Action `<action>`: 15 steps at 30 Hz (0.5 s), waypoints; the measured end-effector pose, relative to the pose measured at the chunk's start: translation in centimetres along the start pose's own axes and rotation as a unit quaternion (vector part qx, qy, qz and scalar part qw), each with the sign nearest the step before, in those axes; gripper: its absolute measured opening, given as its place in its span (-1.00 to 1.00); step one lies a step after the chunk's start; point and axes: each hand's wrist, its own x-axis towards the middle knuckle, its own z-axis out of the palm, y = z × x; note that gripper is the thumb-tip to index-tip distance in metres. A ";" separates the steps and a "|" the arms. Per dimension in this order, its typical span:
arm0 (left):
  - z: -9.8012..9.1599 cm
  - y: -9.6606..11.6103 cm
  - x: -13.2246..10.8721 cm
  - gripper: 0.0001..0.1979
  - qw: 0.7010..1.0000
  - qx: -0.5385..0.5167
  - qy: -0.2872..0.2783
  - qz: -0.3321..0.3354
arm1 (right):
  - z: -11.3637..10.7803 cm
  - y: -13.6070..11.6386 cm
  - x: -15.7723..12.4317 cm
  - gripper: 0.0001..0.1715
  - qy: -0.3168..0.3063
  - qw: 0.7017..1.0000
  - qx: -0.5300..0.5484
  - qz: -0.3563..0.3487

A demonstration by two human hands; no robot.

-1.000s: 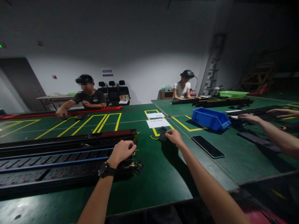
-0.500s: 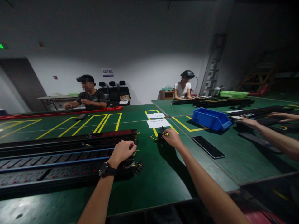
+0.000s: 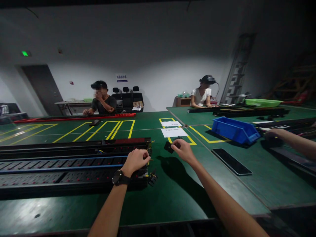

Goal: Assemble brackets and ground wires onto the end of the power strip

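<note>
My right hand [image 3: 184, 150] is closed in a pinch on a small black plate [image 3: 169, 147], held just above the green table; its flat face shows to the left of my fingertips. My left hand [image 3: 137, 160], with a watch on the wrist, rests curled on the right end of a long black power strip unit [image 3: 93, 163] with blue edges and red dots. Its fingertips are pressed together, and what they hold, if anything, is hidden. Just below that hand, a black end piece [image 3: 152, 177] with yellow wire hangs from the unit's end.
White paper labels [image 3: 174, 132] lie beyond my right hand. To the right are a dark phone-like slab [image 3: 231, 161], a blue bin [image 3: 234, 130] and a co-worker's arm [image 3: 291, 140]. Two people sit across the table [image 3: 170, 194], near a red rail [image 3: 74, 117] and a green tray [image 3: 263, 102].
The view has swung slightly left. In my right hand, the black plate is turned so its flat face shows, and the yellow wire beside it is gone from sight. The left co-worker raised a hand.
</note>
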 end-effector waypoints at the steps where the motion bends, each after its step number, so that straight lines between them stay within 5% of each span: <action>1: -0.1 0.1 0.0 -0.78 1.000 0.000 -0.001 -0.002 | 0.6 -0.6 -0.3 -0.88 -0.009 1.000 0.015 -0.012; 7: 0.0 0.0 0.0 -0.80 1.000 -0.008 0.000 0.007 | 2.7 -3.5 -1.9 -0.96 -0.076 0.994 0.067 -0.048; 15: 0.3 -0.4 0.2 -0.78 1.000 -0.005 -0.002 0.016 | 2.5 -4.6 -2.6 -0.94 -0.149 0.984 0.078 -0.055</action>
